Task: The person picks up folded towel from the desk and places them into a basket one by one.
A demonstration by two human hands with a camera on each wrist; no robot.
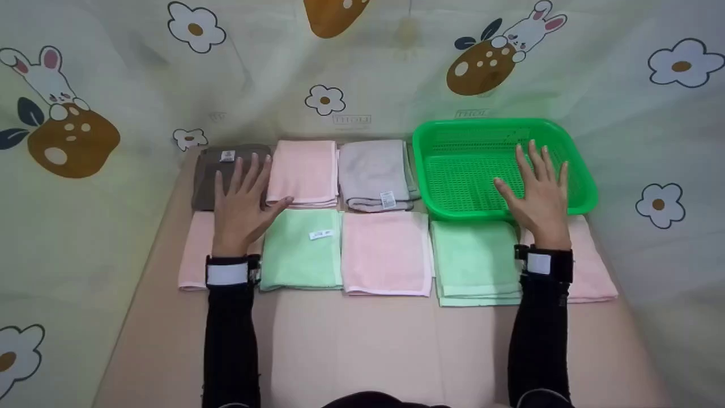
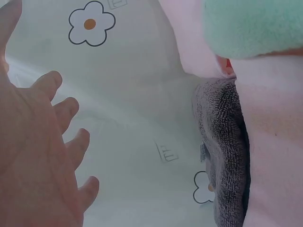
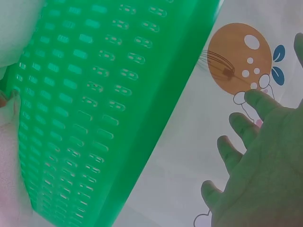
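Fingers spread, my left hand [image 1: 241,207] hovers over the folded towels at the left, nearest the dark grey towel [image 1: 207,178]; in the left wrist view that hand [image 2: 42,151] holds nothing. My right hand [image 1: 542,198], fingers also apart, is above the front right part of a green plastic basket [image 1: 510,216]. The right wrist view has this hand [image 3: 265,165] beside the basket's wall [image 3: 156,113]. Folded towels lie in two rows: pink [image 1: 303,173] and light grey [image 1: 374,170] behind, green [image 1: 300,249], pink [image 1: 387,255], green [image 1: 476,260] and more pink [image 1: 589,266] in front.
Another pink towel [image 1: 195,249] is at the front left, partly covered by the left hand. All rest on a beige surface [image 1: 357,345]. A pale sheet [image 1: 255,85] printed with flowers and rabbits stands behind and at both sides.
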